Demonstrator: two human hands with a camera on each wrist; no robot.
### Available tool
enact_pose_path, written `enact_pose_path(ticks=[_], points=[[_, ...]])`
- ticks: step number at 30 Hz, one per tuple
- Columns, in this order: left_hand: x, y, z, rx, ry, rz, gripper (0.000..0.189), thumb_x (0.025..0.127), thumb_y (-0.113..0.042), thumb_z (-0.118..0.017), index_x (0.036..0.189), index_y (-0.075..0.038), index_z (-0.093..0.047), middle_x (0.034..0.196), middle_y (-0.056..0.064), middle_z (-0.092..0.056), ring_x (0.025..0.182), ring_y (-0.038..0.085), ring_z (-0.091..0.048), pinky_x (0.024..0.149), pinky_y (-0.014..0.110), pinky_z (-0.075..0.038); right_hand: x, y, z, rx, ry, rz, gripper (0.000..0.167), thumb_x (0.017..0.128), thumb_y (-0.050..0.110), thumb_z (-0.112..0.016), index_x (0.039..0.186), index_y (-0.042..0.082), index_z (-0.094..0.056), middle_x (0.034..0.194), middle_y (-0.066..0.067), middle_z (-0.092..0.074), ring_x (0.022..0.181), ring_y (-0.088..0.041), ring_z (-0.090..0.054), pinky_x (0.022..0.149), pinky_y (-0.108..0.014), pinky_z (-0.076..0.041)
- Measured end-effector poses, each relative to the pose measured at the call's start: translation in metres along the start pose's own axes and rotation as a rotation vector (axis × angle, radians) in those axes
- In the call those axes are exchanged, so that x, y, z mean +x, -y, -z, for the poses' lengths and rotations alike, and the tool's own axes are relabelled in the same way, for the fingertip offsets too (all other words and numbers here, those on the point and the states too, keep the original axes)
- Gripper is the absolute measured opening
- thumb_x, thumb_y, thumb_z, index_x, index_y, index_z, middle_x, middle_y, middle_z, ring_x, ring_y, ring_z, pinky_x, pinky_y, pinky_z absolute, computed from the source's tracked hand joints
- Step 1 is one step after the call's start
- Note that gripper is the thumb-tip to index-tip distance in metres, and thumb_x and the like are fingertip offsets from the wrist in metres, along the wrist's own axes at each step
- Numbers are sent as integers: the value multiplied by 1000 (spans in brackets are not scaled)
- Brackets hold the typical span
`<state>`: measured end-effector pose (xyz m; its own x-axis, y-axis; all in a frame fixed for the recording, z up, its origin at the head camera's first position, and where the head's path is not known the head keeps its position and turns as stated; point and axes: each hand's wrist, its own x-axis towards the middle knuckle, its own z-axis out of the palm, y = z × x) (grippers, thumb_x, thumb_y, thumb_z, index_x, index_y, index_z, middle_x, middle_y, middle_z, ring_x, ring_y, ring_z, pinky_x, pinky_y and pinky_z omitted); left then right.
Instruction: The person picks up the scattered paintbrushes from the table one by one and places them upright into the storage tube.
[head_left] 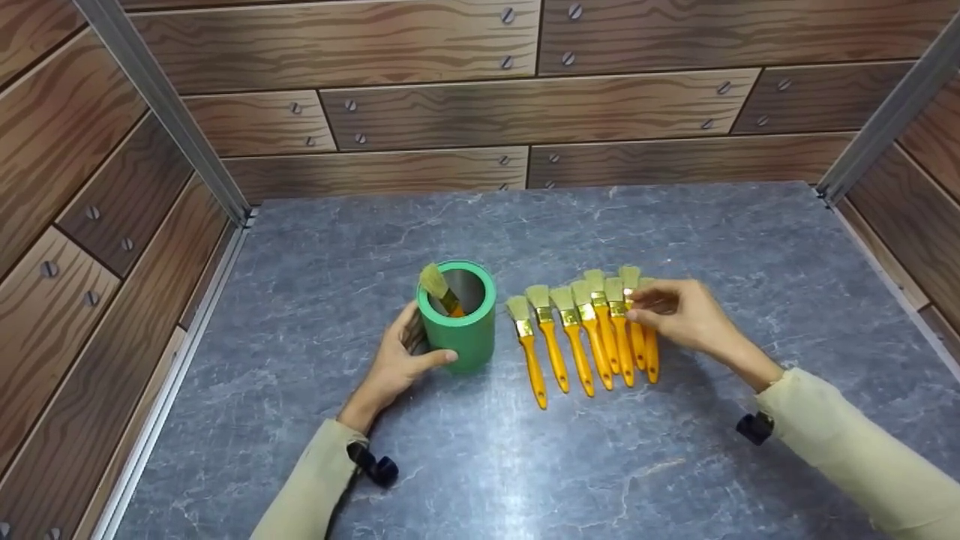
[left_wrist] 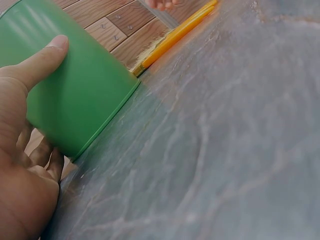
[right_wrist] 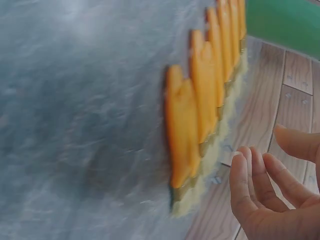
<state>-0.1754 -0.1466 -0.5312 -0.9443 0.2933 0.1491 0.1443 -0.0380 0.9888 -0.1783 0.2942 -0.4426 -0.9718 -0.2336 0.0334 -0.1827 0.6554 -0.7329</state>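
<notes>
My left hand (head_left: 399,358) grips a green cylindrical can (head_left: 461,345), thumb across its front and fingers around the far left side. One paintbrush (head_left: 434,282) leans inside the can, pale bristles up over the rim; most of its handle is hidden. To the right of the can lies a row of several paintbrushes (head_left: 573,330) with orange handles, bristles pointing away from me. My right hand (head_left: 688,313) hovers at the right end of this row. In the right wrist view, its thumb and fingers (right_wrist: 242,185) stand apart, nothing between them.
A grey marbled tabletop (head_left: 315,255) carries everything. Wood-patterned panels (head_left: 450,112) close it in at the back and both sides, with metal posts (head_left: 176,112) in the corners. Dark wrist devices (head_left: 375,465) sit on both sleeves.
</notes>
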Motion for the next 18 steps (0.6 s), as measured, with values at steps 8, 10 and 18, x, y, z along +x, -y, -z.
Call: enact_pose_path(ticks=[8, 10, 18], points=[[-1, 0, 1, -9, 6, 16, 103, 88, -10, -91, 170, -18, -29, 171, 7, -40, 161, 27, -33, 133, 45, -30, -5, -15, -1, -62, 5, -36, 32, 95, 14, -82, 119, -6, -76, 108, -22, -78, 95, -33, -77, 78, -21, -62], [0, -1, 0, -4, 3, 18, 103, 87, -11, -91, 170, -18, -30, 170, 7, -41, 161, 26, -34, 132, 45, -31, -6, -19, -1, -65, 4, -49, 31, 94, 12, -83, 118, -6, -76, 107, -22, -78, 94, -33, -77, 77, -21, -62], [-1, 0, 0, 17, -4, 4, 102, 87, -13, -92, 169, -20, -32, 170, 5, -42, 160, 26, -35, 132, 47, -31, -6, -33, -4, -77, -35, -74, 26, 91, 10, -84, 110, -7, -77, 97, -19, -78, 85, -25, -76, 73, -23, -63]])
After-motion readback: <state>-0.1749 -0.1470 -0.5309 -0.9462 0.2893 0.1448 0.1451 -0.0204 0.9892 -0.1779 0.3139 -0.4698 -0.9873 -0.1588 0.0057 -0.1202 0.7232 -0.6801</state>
